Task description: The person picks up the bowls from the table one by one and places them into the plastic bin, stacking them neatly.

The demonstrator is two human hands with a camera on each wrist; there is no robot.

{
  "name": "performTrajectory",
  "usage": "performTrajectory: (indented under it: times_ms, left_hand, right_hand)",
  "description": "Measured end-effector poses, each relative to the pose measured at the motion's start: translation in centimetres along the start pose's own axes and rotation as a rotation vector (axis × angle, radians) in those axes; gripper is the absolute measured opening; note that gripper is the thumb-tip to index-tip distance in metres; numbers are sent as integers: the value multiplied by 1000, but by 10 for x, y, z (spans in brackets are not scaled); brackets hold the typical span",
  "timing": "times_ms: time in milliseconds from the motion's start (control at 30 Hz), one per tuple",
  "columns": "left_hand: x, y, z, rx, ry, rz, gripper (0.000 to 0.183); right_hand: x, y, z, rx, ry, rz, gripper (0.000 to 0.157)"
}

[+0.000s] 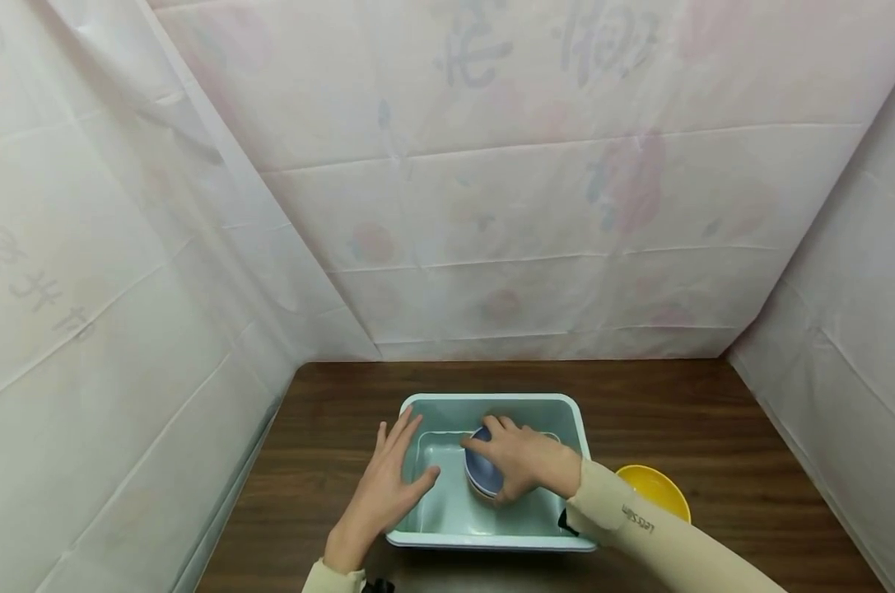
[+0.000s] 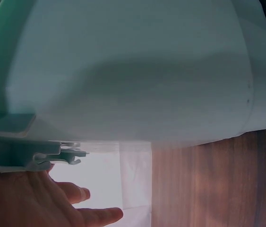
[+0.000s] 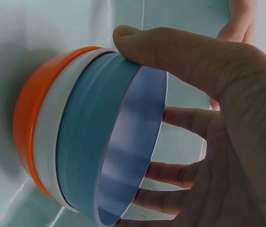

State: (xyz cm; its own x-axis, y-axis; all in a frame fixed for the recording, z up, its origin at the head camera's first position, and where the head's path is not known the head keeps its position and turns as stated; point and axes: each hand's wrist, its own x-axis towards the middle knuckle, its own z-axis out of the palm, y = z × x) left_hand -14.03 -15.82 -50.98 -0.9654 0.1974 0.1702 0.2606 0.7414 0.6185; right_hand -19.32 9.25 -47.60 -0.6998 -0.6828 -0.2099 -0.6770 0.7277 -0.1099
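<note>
A stack of nested bowls sits inside a pale blue-green plastic basin (image 1: 491, 541). On top is a blue bowl (image 1: 481, 473), and in the right wrist view a white bowl (image 3: 47, 130) and an orange bowl (image 3: 25, 118) show beneath it. My right hand (image 1: 527, 459) grips the blue bowl by its rim, thumb on one side and fingers across on the other. My left hand (image 1: 388, 487) is at the basin's left side with fingers spread, holding nothing. Whether it touches the basin's rim, I cannot tell.
A yellow bowl (image 1: 653, 489) stands on the dark wooden table (image 1: 669, 412) right of the basin, partly hidden by my right sleeve. Pale printed sheets (image 1: 491, 272) hang behind the table and along both sides.
</note>
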Motion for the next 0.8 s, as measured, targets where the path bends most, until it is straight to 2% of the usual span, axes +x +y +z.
performTrajectory:
  times_ms: [100, 300, 500, 800]
  left_hand:
    - [0, 0, 1, -4, -11, -11, 81]
    - [0, 0, 0, 3, 13, 19, 80]
    - [1, -2, 1, -11, -22, -5, 80]
    - [1, -2, 0, -14, -21, 1, 81]
  right_hand:
    - [1, -1, 0, 1, -14, 10, 96]
    - [3, -2, 1, -12, -3, 6, 96]
    - [3, -4, 4, -50, -3, 10, 94]
    - [2, -4, 4, -57, 9, 16, 98]
